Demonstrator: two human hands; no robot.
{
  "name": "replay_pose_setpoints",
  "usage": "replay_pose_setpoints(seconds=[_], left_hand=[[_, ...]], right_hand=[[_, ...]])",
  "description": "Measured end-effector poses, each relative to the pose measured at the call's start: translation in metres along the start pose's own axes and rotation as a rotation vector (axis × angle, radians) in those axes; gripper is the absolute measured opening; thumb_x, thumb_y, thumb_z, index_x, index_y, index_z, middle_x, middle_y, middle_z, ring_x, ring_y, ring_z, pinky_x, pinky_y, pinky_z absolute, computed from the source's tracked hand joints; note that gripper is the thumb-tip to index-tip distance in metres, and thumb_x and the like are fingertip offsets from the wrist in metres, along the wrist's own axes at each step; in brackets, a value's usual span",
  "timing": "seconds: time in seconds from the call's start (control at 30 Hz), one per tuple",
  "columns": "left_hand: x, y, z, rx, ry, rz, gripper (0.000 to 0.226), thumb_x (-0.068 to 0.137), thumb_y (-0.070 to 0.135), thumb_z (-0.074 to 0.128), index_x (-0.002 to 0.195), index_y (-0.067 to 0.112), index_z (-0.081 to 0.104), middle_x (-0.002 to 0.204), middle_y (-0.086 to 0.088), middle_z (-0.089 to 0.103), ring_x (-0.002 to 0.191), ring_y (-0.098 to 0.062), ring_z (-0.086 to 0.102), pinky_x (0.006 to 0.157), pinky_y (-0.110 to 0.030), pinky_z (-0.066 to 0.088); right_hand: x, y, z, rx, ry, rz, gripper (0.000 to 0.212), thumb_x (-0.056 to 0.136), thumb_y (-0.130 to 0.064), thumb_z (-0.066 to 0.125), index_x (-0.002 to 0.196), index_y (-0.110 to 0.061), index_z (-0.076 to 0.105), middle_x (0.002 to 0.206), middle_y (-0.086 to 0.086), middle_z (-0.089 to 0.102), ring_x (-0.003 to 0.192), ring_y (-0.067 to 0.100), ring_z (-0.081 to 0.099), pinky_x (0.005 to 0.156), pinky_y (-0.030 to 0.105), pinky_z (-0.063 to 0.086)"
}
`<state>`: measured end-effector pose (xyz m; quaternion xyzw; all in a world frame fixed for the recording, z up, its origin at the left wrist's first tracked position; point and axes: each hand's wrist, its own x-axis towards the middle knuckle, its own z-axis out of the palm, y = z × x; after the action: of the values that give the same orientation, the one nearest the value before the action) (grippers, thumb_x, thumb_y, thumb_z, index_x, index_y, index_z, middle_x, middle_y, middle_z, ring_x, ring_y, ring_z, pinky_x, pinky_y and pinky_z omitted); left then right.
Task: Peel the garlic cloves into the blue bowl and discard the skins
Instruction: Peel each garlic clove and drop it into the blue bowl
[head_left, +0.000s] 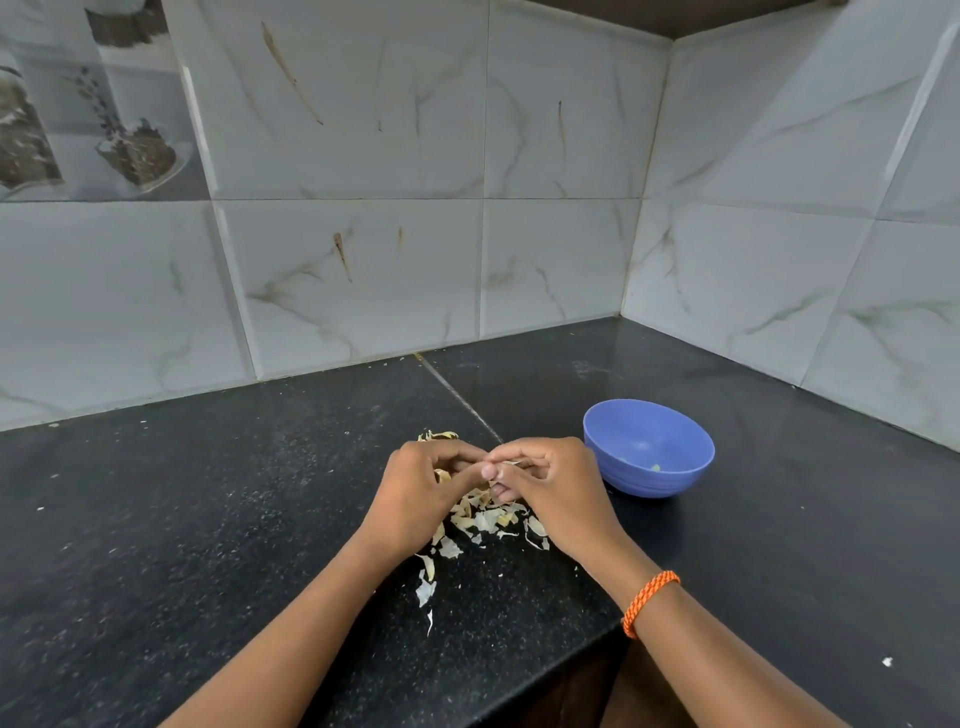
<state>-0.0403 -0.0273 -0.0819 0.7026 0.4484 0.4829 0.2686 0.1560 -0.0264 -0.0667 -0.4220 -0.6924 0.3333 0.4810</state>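
- Marble-look tiled wall (353, 270) behind and to R, meeting in a corner; picture tile (88, 98) at upper L.
- Black speckled counter (182, 519), seam running diagonally toward the hands; front edge visible at bottom centre.
- Both forearms in from bottom of frame, converging toward centre, wrists raised just above counter.
- Blue bowl (675, 478) upright on counter, just R of right hand, close but not clearly touching; small pale bit inside near bottom, prob. a peeled clove, too small to be sure.
- Left hand (415, 493) back-up, fingers curled inward, tips meeting right hand's tips.
- Right hand (556, 488) likewise curled, thumb and forefinger pinched together against left's; thin pale sliver showing betw. the fingertips.
- Both hands pinching same small item, presumably garlic clove (506, 462); mostly hidden by fingers, so can't tell if skin on or off.
- Orange braided band (649, 600) on right wrist.
- Skins (483, 519) in loose heap on counter directly under/between hands, a few trailing toward front edge; more scraps just beyond left knuckles.
- White fleck (887, 661) on counter, far R, well apart from the rest.
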Motion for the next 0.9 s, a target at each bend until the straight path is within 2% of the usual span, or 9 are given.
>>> replay_pose_setpoints(seconds=[0.13, 0.27, 0.4, 0.57, 0.63, 0.7, 0.77, 0.83, 0.9], left_hand=[[-0.001, -0.001, -0.003, -0.05, 0.052, -0.059, 0.012, 0.092, 0.014, 0.086, 0.099, 0.024, 0.087, 0.087, 0.005, 0.082, 0.083, -0.012, 0.077, 0.076, -0.021, 0.057], [-0.001, 0.001, -0.003, 0.07, 0.09, -0.035, 0.017, 0.09, 0.01, 0.086, 0.095, 0.026, 0.087, 0.085, 0.013, 0.081, 0.083, -0.011, 0.076, 0.078, -0.022, 0.058], [-0.003, 0.005, -0.004, 0.134, 0.128, -0.025, 0.01, 0.092, 0.019, 0.086, 0.092, 0.03, 0.086, 0.089, 0.023, 0.08, 0.086, -0.008, 0.074, 0.079, -0.02, 0.055], [-0.004, 0.003, -0.005, 0.291, 0.122, 0.016, 0.012, 0.098, 0.035, 0.079, 0.107, 0.041, 0.086, 0.105, 0.029, 0.079, 0.101, 0.013, 0.069, 0.084, -0.006, 0.048], [-0.002, 0.0, -0.005, 0.373, 0.14, 0.006, 0.009, 0.096, 0.036, 0.082, 0.103, 0.039, 0.087, 0.103, 0.026, 0.08, 0.099, 0.009, 0.071, 0.091, -0.019, 0.056], [-0.002, -0.002, -0.005, 0.461, 0.168, -0.012, 0.002, 0.088, 0.042, 0.088, 0.088, 0.041, 0.086, 0.092, 0.022, 0.081, 0.092, 0.0, 0.073, 0.091, -0.037, 0.06], [-0.003, -0.003, -0.005, 0.545, 0.195, -0.039, 0.019, 0.081, 0.06, 0.087, 0.076, 0.042, 0.08, 0.083, 0.02, 0.078, 0.088, -0.003, 0.071, 0.087, -0.043, 0.058], [-0.003, -0.004, -0.004, 0.564, 0.228, -0.03, 0.024, 0.087, 0.065, 0.078, 0.082, 0.042, 0.08, 0.089, 0.021, 0.078, 0.092, -0.008, 0.071, 0.089, -0.046, 0.056], [-0.003, -0.005, -0.001, 0.56, 0.228, 0.014, 0.014, 0.096, 0.05, 0.077, 0.107, 0.044, 0.082, 0.104, 0.022, 0.078, 0.104, -0.012, 0.069, 0.096, -0.048, 0.052]], right_hand=[[0.0, 0.004, 0.0, -0.041, -0.068, -0.021, 0.024, 0.106, 0.0, 0.059, 0.116, -0.007, 0.08, 0.097, 0.006, 0.082, 0.083, 0.019, 0.081, 0.078, 0.036, 0.068], [0.002, 0.004, -0.005, -0.133, -0.009, -0.045, 0.023, 0.106, -0.004, 0.06, 0.115, -0.011, 0.079, 0.094, -0.001, 0.081, 0.079, 0.012, 0.08, 0.075, 0.031, 0.067], [0.003, 0.002, -0.016, -0.31, 0.072, -0.08, 0.017, 0.103, -0.013, 0.068, 0.106, -0.022, 0.083, 0.089, -0.015, 0.077, 0.079, 0.003, 0.074, 0.072, 0.018, 0.059], [0.011, 0.011, -0.028, -0.594, 0.04, -0.015, 0.01, 0.1, -0.022, 0.073, 0.101, -0.027, 0.081, 0.092, -0.013, 0.076, 0.088, 0.004, 0.067, 0.077, 0.027, 0.058], [0.012, 0.015, -0.028, -0.683, -0.065, -0.019, 0.01, 0.102, -0.02, 0.071, 0.103, -0.024, 0.08, 0.097, -0.007, 0.076, 0.089, 0.007, 0.067, 0.078, 0.031, 0.057], [0.01, 0.013, -0.025, -0.779, -0.171, -0.044, 0.011, 0.105, -0.018, 0.067, 0.105, -0.021, 0.078, 0.104, -0.003, 0.074, 0.095, 0.012, 0.064, 0.083, 0.036, 0.056], [0.013, 0.006, -0.027, -0.834, -0.194, -0.08, 0.012, 0.105, -0.017, 0.066, 0.103, -0.022, 0.077, 0.103, -0.004, 0.07, 0.097, 0.015, 0.061, 0.084, 0.04, 0.056], [0.021, 0.0, -0.034, -0.865, -0.112, -0.137, 0.015, 0.103, -0.013, 0.066, 0.098, -0.023, 0.076, 0.098, -0.008, 0.069, 0.094, 0.014, 0.061, 0.079, 0.04, 0.055], [0.024, 0.001, -0.036, -0.902, -0.052, -0.194, 0.017, 0.1, -0.009, 0.066, 0.097, -0.023, 0.076, 0.096, -0.007, 0.069, 0.094, 0.014, 0.06, 0.076, 0.038, 0.053]])
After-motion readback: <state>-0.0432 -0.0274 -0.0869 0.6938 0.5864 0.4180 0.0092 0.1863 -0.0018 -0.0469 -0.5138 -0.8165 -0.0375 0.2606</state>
